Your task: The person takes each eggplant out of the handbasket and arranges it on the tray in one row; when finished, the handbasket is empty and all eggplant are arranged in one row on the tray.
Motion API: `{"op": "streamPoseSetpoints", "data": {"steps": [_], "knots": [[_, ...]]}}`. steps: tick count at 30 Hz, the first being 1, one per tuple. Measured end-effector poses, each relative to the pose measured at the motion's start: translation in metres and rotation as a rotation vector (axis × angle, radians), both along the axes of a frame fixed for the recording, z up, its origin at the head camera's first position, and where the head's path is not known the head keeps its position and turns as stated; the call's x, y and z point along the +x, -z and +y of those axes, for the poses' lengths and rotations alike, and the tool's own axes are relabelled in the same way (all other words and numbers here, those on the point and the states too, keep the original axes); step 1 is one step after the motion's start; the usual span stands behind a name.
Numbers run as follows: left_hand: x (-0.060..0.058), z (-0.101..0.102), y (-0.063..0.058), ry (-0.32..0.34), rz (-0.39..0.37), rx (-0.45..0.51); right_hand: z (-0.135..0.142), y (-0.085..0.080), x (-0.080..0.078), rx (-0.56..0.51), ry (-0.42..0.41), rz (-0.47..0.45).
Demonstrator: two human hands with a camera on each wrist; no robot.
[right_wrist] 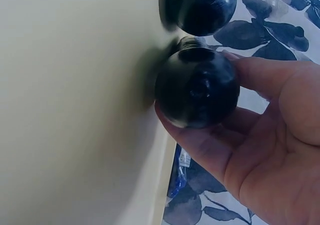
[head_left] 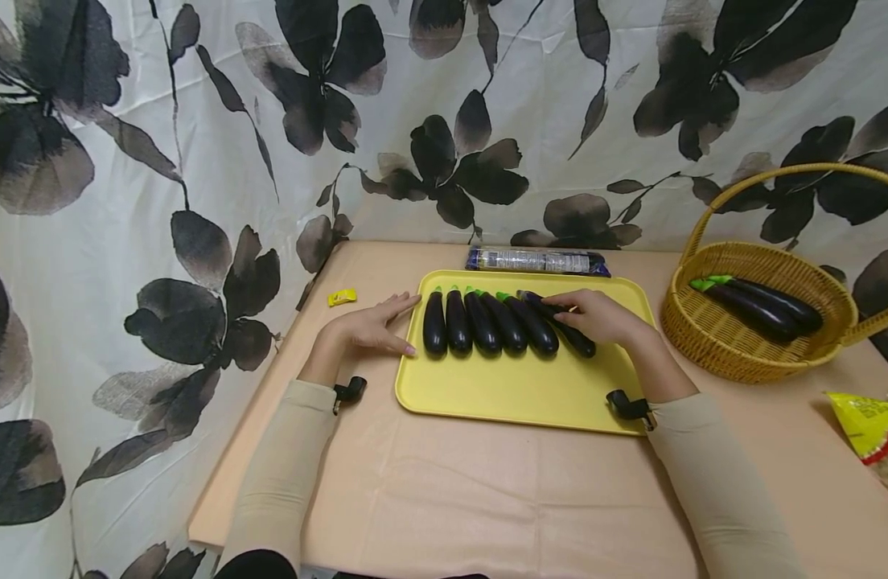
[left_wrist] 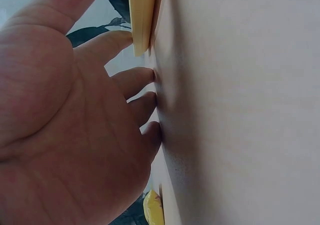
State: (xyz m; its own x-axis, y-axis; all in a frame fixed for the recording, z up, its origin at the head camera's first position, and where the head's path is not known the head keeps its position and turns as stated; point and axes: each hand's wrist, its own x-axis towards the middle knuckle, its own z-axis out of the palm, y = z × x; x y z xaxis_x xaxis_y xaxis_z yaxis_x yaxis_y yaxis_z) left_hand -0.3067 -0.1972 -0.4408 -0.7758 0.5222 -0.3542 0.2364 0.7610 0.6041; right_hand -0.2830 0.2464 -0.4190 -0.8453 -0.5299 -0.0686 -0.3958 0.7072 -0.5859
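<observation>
A yellow tray (head_left: pixel 487 394) carries a row of several dark eggplants (head_left: pixel 483 326), their green stem ends toward the back. At the row's right end my right hand (head_left: pixel 596 315) grips one slanted eggplant (head_left: pixel 580 342). In the right wrist view, thumb and fingers curl round this eggplant (right_wrist: pixel 200 87), its rounded end facing the camera, close over the tray; a neighbouring eggplant (right_wrist: pixel 207 7) lies just beyond. My left hand (head_left: pixel 367 328) rests at the tray's left edge with its fingers spread. From the left wrist, the palm (left_wrist: pixel 65 120) shows, fingertips along the tabletop and one at the tray edge (left_wrist: pixel 142 20).
A wicker basket (head_left: pixel 741 366) with a tall handle stands to the right, holding two eggplants (head_left: pixel 762 310). Behind the tray lies a dark blue plastic-wrapped roll (head_left: pixel 538 261). There is a small yellow packet (head_left: pixel 342 297) at left and a yellow bag (head_left: pixel 871 430) at far right.
</observation>
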Motion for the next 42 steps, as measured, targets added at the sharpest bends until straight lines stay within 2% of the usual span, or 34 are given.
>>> {"op": "streamPoseSetpoints", "data": {"steps": [18,27,34,42], "knots": [[0.000,0.002,0.000,-0.011,-0.009,-0.017,-0.004,0.004,0.002,-0.009,0.070,0.028],[0.000,0.003,0.000,-0.008,-0.006,0.000,-0.001,0.003,0.002,-0.021,0.075,0.032],[0.000,0.003,0.000,-0.010,-0.015,0.017,0.008,-0.011,0.007,-0.078,0.088,0.121],[0.000,0.003,0.000,-0.005,-0.010,0.014,0.031,-0.036,0.018,-0.142,0.174,0.251]]}}
